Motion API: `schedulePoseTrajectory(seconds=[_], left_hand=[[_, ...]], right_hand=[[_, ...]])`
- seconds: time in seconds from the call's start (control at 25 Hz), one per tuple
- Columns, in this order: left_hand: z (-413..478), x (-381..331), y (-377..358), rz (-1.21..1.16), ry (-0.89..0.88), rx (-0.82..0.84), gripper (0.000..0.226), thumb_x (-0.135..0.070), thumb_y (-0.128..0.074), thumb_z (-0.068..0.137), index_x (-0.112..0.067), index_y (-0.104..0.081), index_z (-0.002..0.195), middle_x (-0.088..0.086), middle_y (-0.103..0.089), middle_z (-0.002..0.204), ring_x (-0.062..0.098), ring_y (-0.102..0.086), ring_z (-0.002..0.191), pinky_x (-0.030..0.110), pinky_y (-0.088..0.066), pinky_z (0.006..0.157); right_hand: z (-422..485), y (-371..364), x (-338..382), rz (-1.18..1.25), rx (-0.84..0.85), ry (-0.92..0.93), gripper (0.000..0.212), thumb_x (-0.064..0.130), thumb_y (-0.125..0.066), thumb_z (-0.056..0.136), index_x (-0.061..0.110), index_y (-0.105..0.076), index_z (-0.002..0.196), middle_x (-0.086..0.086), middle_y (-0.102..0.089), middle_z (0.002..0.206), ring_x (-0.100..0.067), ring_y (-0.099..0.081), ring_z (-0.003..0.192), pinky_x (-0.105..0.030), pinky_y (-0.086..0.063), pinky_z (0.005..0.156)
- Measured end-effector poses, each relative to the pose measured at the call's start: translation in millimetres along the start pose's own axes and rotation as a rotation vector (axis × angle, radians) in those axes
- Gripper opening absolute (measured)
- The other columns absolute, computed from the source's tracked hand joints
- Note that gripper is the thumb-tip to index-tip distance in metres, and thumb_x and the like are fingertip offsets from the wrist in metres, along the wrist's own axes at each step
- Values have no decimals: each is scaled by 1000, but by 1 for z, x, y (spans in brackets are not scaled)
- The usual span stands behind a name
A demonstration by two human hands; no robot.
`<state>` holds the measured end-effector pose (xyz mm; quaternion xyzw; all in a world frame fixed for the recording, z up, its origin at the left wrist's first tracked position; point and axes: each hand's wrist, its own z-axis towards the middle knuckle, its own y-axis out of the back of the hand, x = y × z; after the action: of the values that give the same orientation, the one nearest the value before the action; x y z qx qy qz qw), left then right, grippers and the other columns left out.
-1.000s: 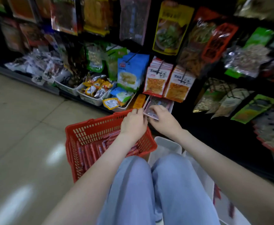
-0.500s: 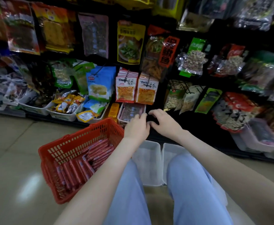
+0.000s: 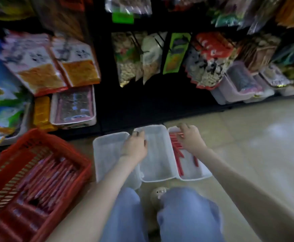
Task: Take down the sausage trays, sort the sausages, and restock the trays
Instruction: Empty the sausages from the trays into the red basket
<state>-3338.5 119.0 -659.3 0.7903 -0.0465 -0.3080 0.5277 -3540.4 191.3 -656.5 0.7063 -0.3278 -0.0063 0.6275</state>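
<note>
I see three white trays side by side on the floor (image 3: 247, 137), and I take the middle tray (image 3: 158, 163) as my mark. The left tray (image 3: 106, 154) touches it on one side, the right tray (image 3: 189, 170) on the other. Red sausages (image 3: 176, 151) lie lengthwise in the right tray, most of them along the wall next to the middle tray.

My left hand (image 3: 134, 147) sits over the middle tray's left rim, fingers curled at its far corner. Blur keeps me from telling whether they clench the rim or only rest there. My right hand (image 3: 191, 138) is just right of the middle tray, over the far end of the sausages with its fingers bent down among them. I cannot tell if it grasps one.

Well left of the middle tray stands a red basket (image 3: 69, 147) holding more sausages. Beyond the middle tray rises the shelf (image 3: 142, 105) of hanging packets, and my knees (image 3: 186, 206) are on its near side.
</note>
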Motion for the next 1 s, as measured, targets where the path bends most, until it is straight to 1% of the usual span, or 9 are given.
schedulePoseTrajectory(seconds=[0.08,0.28,0.44,0.52,0.6,0.68,0.84,0.92,1.0], left_hand=[[39,0,-46,10,-1,90,44,-24,-37,98,-14,-34,141,10,-40,139,30,-43,123,38,-40,93],[111,6,-159,75,-105,216,51,-20,-34,100,-15,-21,149,9,-23,152,25,-26,137,35,-25,111],[130,23,-219,201,-159,296,58,-19,-35,101,-18,-7,152,6,-1,159,25,-5,146,35,-7,119],[134,34,-233,254,-164,316,60,-16,-34,101,-16,-2,152,7,8,159,26,3,146,36,-1,119],[138,41,-239,289,-160,322,62,-15,-34,101,-14,0,152,10,12,158,28,7,146,37,3,118],[138,41,-240,287,-136,315,61,-17,-33,101,-14,-1,152,11,13,158,28,7,146,37,4,117],[134,20,-229,224,-124,307,56,-24,-34,102,-17,-10,152,9,9,158,27,5,146,38,-4,118],[132,5,-218,90,-102,292,52,-26,-37,101,-19,-21,150,6,-1,158,25,-3,146,37,-14,117],[131,-12,-203,-101,-45,314,46,-26,-40,100,-19,-33,145,5,-21,154,21,-21,142,31,-27,111]], right_hand=[[16,-39,-56,27,44,-153,40,18,-51,91,5,-47,128,-17,-54,122,-35,-51,112,-44,-44,92],[40,-156,-166,-77,240,-361,61,22,-53,92,7,-27,145,-12,-42,141,-30,-41,127,-42,-38,104],[61,-231,-198,-128,351,-341,76,13,-46,91,11,0,151,-13,-23,151,-32,-26,137,-44,-29,109],[71,-251,-203,-176,362,-314,77,11,-42,90,10,6,151,-17,-16,152,-36,-21,137,-48,-26,109],[79,-261,-208,-199,297,-300,73,17,-42,91,3,-1,149,-22,-28,142,-40,-32,127,-49,-31,103],[82,-267,-213,-185,229,-315,64,22,-48,91,-3,-20,143,-23,-39,130,-41,-43,115,-46,-36,95],[80,-258,-216,97,275,-544,36,20,-54,91,2,-41,118,-17,-53,114,-38,-59,95,-35,-40,68],[73,-235,-212,218,260,-573,25,17,-56,87,6,-47,109,-12,-60,100,-32,-60,83,-31,-39,63],[61,-197,-199,434,248,-578,15,10,-57,83,12,-50,97,-6,-59,78,-22,-55,65,-28,-40,55]])
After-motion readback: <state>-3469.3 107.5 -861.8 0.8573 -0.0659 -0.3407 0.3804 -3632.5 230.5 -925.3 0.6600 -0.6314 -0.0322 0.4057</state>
